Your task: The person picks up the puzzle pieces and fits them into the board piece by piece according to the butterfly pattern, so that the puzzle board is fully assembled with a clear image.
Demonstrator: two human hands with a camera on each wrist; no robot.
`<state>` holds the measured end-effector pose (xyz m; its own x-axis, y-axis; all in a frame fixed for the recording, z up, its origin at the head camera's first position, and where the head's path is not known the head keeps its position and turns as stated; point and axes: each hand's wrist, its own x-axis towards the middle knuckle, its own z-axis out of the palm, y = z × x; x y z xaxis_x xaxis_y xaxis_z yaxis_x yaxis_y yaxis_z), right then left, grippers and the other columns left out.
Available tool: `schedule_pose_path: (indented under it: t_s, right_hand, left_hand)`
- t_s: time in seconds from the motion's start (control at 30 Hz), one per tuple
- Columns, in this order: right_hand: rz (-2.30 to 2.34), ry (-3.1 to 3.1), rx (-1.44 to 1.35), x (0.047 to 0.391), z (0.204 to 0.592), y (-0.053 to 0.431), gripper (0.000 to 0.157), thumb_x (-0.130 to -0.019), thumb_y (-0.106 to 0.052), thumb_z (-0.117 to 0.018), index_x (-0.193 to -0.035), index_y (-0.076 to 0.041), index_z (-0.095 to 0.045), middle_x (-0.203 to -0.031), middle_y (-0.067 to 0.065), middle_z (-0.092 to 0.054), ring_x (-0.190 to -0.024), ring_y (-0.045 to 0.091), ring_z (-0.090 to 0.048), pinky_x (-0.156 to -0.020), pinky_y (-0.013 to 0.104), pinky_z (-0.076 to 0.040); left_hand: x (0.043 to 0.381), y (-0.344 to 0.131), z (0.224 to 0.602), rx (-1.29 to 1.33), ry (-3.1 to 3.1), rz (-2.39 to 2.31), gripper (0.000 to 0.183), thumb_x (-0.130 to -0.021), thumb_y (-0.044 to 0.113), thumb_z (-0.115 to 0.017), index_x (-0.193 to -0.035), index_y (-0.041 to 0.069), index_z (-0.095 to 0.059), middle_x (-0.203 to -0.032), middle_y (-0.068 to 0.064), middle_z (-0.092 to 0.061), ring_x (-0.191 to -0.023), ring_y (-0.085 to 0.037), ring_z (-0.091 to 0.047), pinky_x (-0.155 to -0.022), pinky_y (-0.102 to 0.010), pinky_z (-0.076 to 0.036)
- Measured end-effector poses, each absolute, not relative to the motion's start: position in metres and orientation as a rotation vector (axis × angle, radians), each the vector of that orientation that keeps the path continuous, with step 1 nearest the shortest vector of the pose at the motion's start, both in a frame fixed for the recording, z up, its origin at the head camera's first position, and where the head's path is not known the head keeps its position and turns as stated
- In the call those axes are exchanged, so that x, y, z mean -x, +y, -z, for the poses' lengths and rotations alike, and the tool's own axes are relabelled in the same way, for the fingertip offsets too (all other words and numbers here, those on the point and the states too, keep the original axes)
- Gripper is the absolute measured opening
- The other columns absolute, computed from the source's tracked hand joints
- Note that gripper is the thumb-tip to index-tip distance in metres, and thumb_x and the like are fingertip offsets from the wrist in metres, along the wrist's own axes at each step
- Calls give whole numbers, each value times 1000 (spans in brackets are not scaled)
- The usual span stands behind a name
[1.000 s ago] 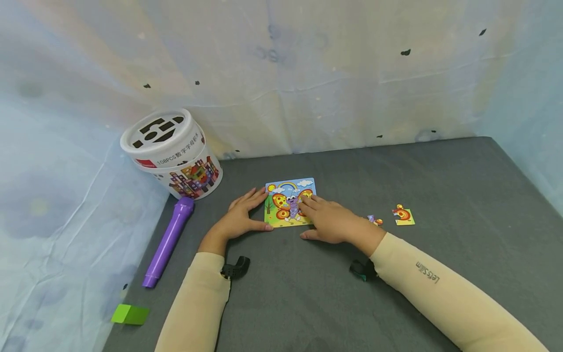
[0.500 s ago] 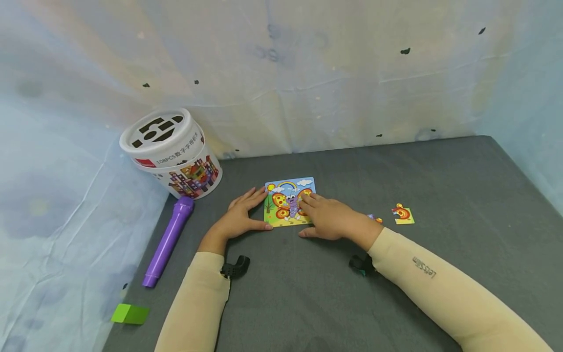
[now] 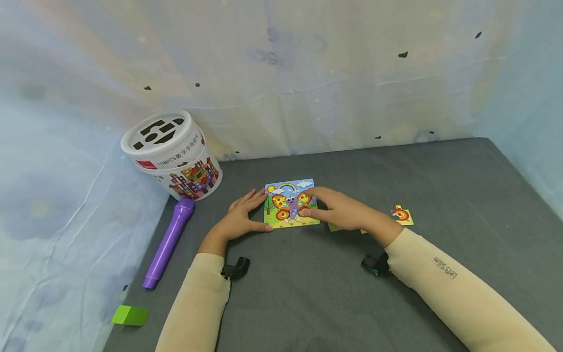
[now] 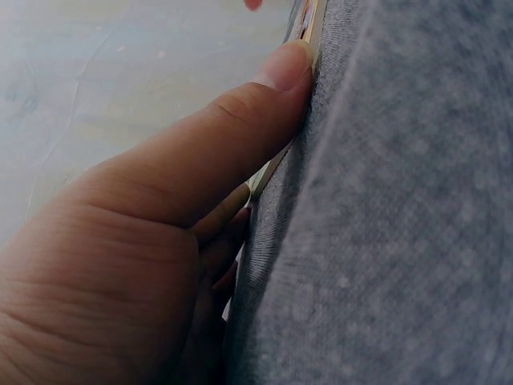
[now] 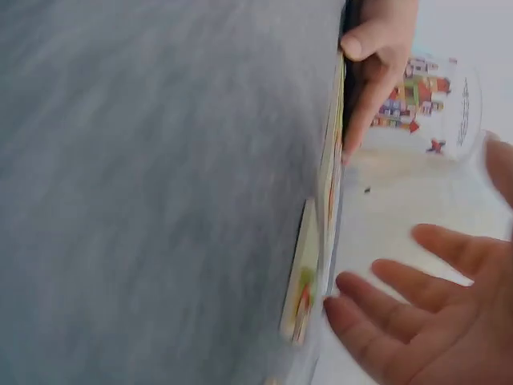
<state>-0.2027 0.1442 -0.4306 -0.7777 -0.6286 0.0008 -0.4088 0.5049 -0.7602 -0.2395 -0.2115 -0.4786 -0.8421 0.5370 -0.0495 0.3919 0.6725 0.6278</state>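
A butterfly picture puzzle [image 3: 288,203] lies flat on the grey cloth in front of me. Along its left edge my left hand [image 3: 243,215] rests with fingers and thumb spread; the left wrist view has the thumb [image 4: 240,120] touching the puzzle's edge. My right hand [image 3: 345,210] is over the puzzle's right side, its fingers loosely extended and spread in the right wrist view, with nothing held. Under it a loose puzzle piece [image 3: 334,227] partly shows, beside the puzzle. Another piece [image 3: 402,215] lies farther right, partly covered by the right forearm.
A white block bucket [image 3: 176,156] stands at the back left. Before it lies a purple toy microphone [image 3: 169,244], and a green block [image 3: 130,315] sits near the left table edge. A patterned curtain [image 3: 281,88] hangs behind the grey table [image 3: 290,298].
My right hand has shifted slightly right and away from me, lifting off the picture. The puzzle's lower right corner and a green piece beside it have come into view. The left hand stays put.
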Motion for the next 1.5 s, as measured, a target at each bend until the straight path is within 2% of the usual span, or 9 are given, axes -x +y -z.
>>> schedule_pose_path:
  t_s: [0.27, 0.53, 0.73, 0.83, 0.93, 1.07, 1.13, 1.37, 1.5]
  right_hand:
    - [1635, 2232, 752, 196, 424, 180, 53, -121, -35, -39, -163, -4, -46, -160, 23, -50, -139, 42, -56, -107, 64, -48]
    - [1856, 2041, 758, 188, 431, 208, 78, -119, -52, -15, -164, 8, -36, -155, 31, -51, -135, 52, -54, -104, 60, -48]
    - [1966, 1968, 749, 193, 443, 220, 89, -116, -61, -12, -165, 11, -29, -155, 34, -48, -137, 55, -50, -104, 52, -49]
    - [1902, 2022, 718, 195, 452, 224, 79, -119, -53, -18, -165, 10, -31, -155, 34, -48, -139, 55, -49, -106, 51, -49]
    - [1753, 2136, 665, 195, 462, 226, 63, -121, -39, -36, -164, 7, -37, -155, 29, -51, -141, 48, -51, -108, 49, -49]
    - [1499, 2324, 695, 193, 469, 223, 60, -110, -30, -71, -158, -1, -52, -154, 15, -56, -140, 34, -53, -110, 51, -48]
    - [1369, 2432, 772, 192, 471, 219, 60, -102, -30, -82, -152, -4, -60, -152, 10, -56, -137, 30, -53, -108, 52, -47]
    - [1161, 2632, 943, 185, 473, 210, 41, -95, -23, -89, -130, -7, -74, -146, 12, -57, -137, 39, -49, -108, 60, -43]
    - [1195, 2613, 904, 183, 469, 206, 34, -95, -18, -89, -122, -10, -70, -131, 5, -63, -123, 30, -56, -102, 54, -46]
  left_hand:
    - [241, -212, 481, -786, 2649, -961, 110, -86, 54, -92, -173, 14, -36, -179, 0, -24, -166, -29, -8, -126, -63, -1]
    - [241, -212, 479, -748, 2654, -909, 109, -87, 49, -93, -174, 19, -33, -179, 5, -22, -166, -23, -5, -127, -60, 0]
    - [243, -212, 478, -739, 2661, -905, 109, -87, 49, -92, -174, 20, -33, -179, 9, -22, -166, -23, -5, -127, -59, 0]
    - [243, -212, 480, -733, 2658, -894, 109, -87, 51, -92, -174, 21, -32, -179, 10, -21, -166, -21, -5, -127, -60, -1]
    - [243, -212, 481, -724, 2659, -884, 109, -87, 53, -91, -174, 22, -32, -179, 11, -21, -166, -20, -5, -127, -60, -1]
    - [241, -212, 480, -719, 2662, -893, 110, -87, 52, -92, -174, 22, -33, -179, 10, -22, -166, -20, -5, -127, -59, -1]
    - [240, -211, 478, -728, 2659, -909, 110, -86, 51, -93, -174, 20, -34, -179, 8, -23, -166, -22, -6, -127, -61, -1]
    - [239, -210, 476, -750, 2645, -946, 109, -86, 49, -93, -173, 16, -35, -179, 4, -25, -166, -25, -7, -126, -63, -1]
    - [238, -210, 476, -749, 2645, -949, 109, -86, 48, -94, -173, 17, -36, -179, 4, -25, -166, -24, -8, -127, -61, -1]
